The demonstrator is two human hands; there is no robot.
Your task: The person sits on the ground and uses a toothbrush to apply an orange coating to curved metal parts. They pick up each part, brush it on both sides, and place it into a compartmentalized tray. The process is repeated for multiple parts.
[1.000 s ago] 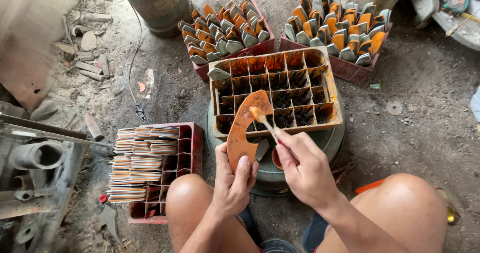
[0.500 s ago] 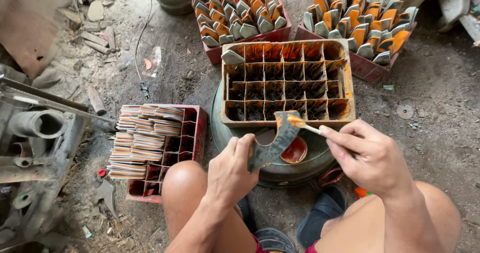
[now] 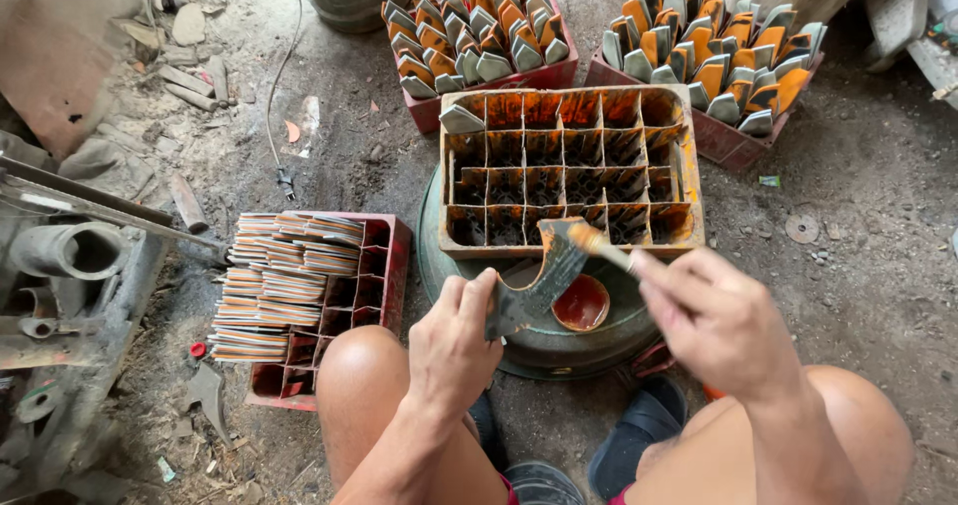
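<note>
2 red crates (image 3: 479,41) (image 3: 714,56) of grey-and-orange blades stand behind 1 orange-stained divided crate (image 3: 569,171). Left hand (image 3: 454,350) grips a curved grey blade (image 3: 544,275) over a small bowl (image 3: 582,303) of orange paint; right hand (image 3: 714,315) pinches a brush (image 3: 599,244) touching its tip.

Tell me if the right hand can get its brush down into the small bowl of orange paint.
Probably yes: the right hand holds the brush just above the open bowl; only the metal blade sits beside it.
</note>
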